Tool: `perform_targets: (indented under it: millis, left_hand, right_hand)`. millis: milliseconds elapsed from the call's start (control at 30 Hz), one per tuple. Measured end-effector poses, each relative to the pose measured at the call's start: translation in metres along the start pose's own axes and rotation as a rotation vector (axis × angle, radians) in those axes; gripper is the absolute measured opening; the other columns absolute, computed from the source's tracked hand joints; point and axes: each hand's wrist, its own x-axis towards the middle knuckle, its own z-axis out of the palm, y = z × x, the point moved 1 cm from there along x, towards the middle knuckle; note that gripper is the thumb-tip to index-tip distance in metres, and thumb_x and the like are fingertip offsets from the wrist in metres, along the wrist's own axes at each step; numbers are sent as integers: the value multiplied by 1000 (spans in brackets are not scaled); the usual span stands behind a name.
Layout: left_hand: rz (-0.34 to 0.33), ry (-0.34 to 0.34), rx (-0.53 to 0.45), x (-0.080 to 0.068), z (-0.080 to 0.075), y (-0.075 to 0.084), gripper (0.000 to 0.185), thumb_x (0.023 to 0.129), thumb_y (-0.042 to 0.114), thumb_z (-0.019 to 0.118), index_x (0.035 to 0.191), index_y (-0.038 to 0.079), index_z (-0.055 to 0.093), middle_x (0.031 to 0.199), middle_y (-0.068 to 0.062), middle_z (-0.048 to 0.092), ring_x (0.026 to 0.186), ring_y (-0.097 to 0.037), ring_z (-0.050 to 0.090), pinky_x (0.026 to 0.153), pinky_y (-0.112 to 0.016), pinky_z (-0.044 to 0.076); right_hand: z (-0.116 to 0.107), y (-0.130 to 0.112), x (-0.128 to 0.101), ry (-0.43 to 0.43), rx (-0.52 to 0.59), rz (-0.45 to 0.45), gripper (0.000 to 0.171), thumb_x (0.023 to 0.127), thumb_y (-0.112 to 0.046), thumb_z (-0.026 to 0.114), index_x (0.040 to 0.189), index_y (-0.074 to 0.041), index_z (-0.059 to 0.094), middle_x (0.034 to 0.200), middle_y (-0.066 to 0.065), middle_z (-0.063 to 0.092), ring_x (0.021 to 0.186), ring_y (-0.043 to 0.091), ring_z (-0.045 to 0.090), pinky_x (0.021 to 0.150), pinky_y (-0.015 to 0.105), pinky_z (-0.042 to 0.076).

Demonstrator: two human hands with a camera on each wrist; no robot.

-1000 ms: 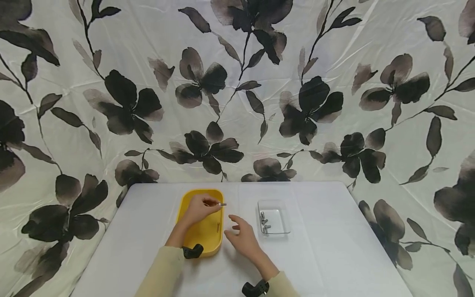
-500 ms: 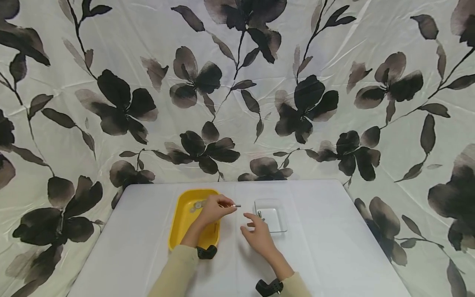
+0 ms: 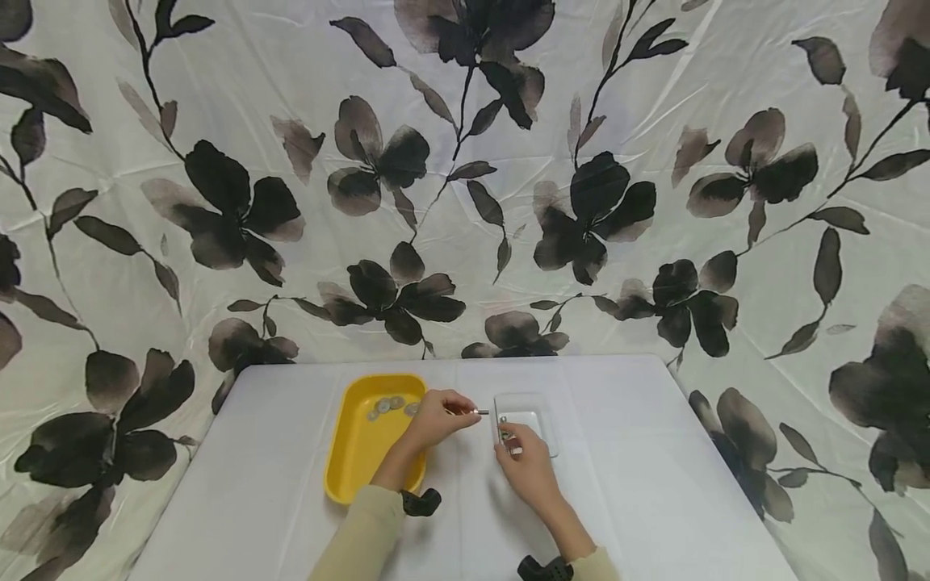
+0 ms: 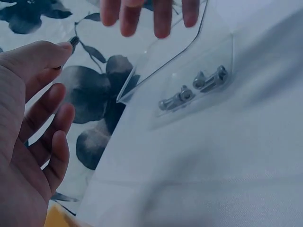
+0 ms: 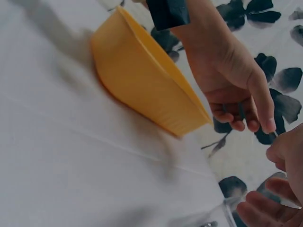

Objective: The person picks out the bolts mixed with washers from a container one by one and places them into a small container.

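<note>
My left hand [image 3: 433,420] pinches a small metal screw [image 3: 483,412] between thumb and fingertips, its threaded end [image 4: 73,41] sticking out in the left wrist view. The hand is above the gap between the two containers. At the left wall of a clear plastic box [image 3: 550,440], my right hand [image 3: 530,468] hovers with its fingers loosely bent. Nothing shows in its fingers. Several metal bolts [image 4: 208,82] lie in the box, partly hidden by the right hand in the head view.
A yellow tray [image 3: 349,460] stands left of the clear box, with several round silver discs [image 3: 383,406] inside. Both containers rest on a white table [image 3: 625,484]. Behind it hangs a floral cloth [image 3: 465,202].
Both hands have moved right, the left one carrying the screw away from the yellow tray. The right hand has reached the clear box, its fingers more bent. The discs have come into view.
</note>
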Motion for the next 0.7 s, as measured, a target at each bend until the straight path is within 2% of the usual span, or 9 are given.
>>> perform_targets:
  millis: [133,233,333,433,567,700]
  left_hand:
    - [10,-3,-1,4,10,1,20,80,30,80,91,14,77,82,3,66,78,-19,58,66,-29,51]
    - [-24,-7,-12,5,16,0,17,80,28,81,90,15,77,82,3,66,78,-19,58,66,-29,50]
    - [-45,0,-18,6,20,0,17,81,27,80,91,14,77,82,3,66,79,-19,57,67,-30,49]
    - [-31,4,-21,9,25,-1,17,81,25,80,91,12,77,82,2,66,78,-19,57,66,-29,49]
    - [-14,-2,-20,11,33,-2,14,81,22,80,90,12,77,80,3,66,77,-18,57,65,-28,48]
    - [6,-6,-19,13,43,-2,16,81,24,80,91,12,77,81,5,66,77,-16,57,66,-28,49]
  right_hand:
    - [-13,4,0,74,-15,13,31,87,-3,68,118,-4,64,113,11,64,91,24,66,67,23,54]
    - [-22,9,0,122,-54,17,29,85,-1,70,114,-6,66,111,9,65,90,23,66,66,22,53]
    - [-28,13,1,168,-100,-18,27,84,0,70,110,-6,67,108,8,66,89,22,66,66,23,54]
    - [-31,17,1,231,-172,-68,25,81,2,72,104,-6,68,104,7,68,87,21,66,66,27,55]
    - [-34,24,-4,288,-247,-84,23,79,3,72,100,-7,69,103,8,69,94,26,66,76,38,55]
    - [-35,35,-8,288,-246,0,25,81,-1,71,104,-7,69,112,11,67,109,30,62,90,46,49]
